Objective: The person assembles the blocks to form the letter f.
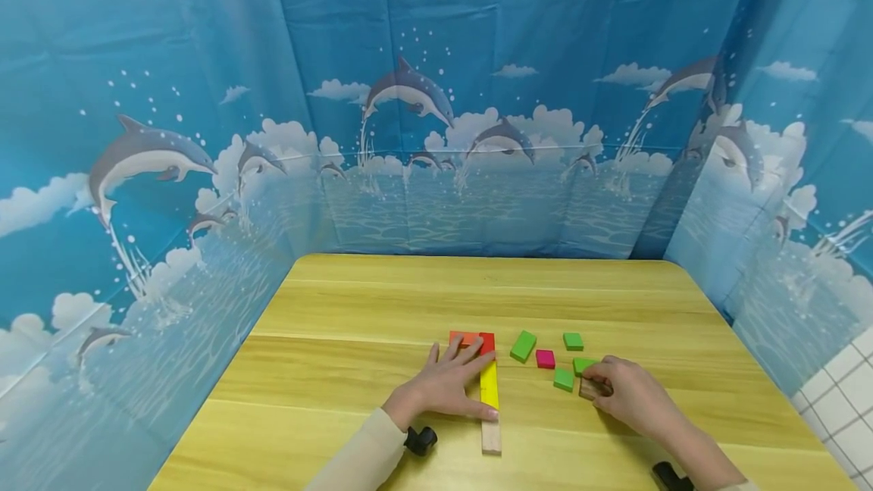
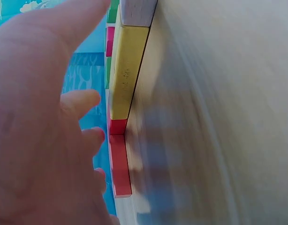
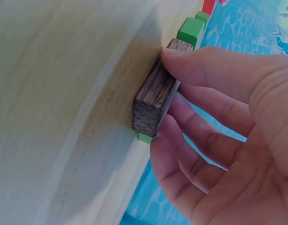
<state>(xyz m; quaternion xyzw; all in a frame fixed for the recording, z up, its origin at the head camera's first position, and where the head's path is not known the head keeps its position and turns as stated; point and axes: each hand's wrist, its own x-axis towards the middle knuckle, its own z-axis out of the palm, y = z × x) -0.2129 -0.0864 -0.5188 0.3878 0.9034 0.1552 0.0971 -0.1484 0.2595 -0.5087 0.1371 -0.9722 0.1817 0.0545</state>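
My left hand (image 1: pixel 446 389) is spread with straight fingers over an L-shaped row of blocks. That row has an orange-red block (image 1: pixel 457 337), a red block (image 1: pixel 487 339), a long yellow block (image 1: pixel 489 385) and a pale wooden block (image 1: pixel 491 439) at the near end. The left thumb lies by the joint of the yellow and pale blocks. To the right, my right hand (image 1: pixel 634 396) pinches a dark brown wooden block (image 3: pixel 155 89) between thumb and fingers, low at the table. A green block (image 1: pixel 583 366) sits just beyond the brown one, partly hidden by fingers.
Between the hands lie a magenta block (image 1: pixel 545 358) and several loose green ones, among them a larger green block (image 1: pixel 523 346). The wooden table (image 1: pixel 327 370) ends at a blue dolphin-print curtain (image 1: pixel 477 211) behind and at both sides. White tiles (image 1: pixel 842 377) show at far right.
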